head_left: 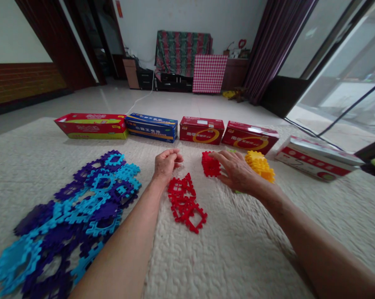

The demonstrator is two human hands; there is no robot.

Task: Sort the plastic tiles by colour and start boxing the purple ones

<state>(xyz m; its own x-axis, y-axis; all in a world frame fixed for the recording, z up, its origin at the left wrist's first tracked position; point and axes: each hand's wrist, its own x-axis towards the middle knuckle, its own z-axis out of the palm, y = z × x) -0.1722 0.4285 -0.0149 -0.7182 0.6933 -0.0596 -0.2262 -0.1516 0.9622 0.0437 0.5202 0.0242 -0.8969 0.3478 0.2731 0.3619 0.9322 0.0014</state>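
1. Blue and purple toy pieces [104, 211] lie heaped left of the left hand [167, 164].
2. Its fingers curl; I can't tell if they're holding anything.
3. Loose red pieces [181, 200] lie right of its wrist.
4. Red stack [210, 164] sits by the right hand [235, 168]; grasped or not, I can't tell.
5. Yellow stack [258, 165] is just right of that hand.

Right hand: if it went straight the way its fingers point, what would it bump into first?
Most likely the red toothed pieces directly ahead of the right hand, which may already be touching them; depth is hard to judge.
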